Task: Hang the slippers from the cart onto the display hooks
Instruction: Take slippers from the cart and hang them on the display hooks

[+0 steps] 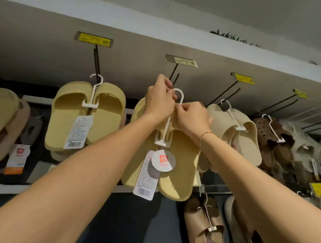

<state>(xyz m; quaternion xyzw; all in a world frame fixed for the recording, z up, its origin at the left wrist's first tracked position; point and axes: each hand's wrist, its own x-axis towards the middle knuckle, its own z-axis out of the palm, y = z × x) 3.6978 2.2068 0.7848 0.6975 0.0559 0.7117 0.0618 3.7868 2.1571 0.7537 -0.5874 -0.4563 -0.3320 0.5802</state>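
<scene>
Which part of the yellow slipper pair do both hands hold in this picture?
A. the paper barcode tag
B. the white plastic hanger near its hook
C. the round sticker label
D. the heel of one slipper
B: the left hand and the right hand both pinch the white plastic hanger just under its curved hook, while the barcode tag hangs free below the yellow slipper pair.
</scene>
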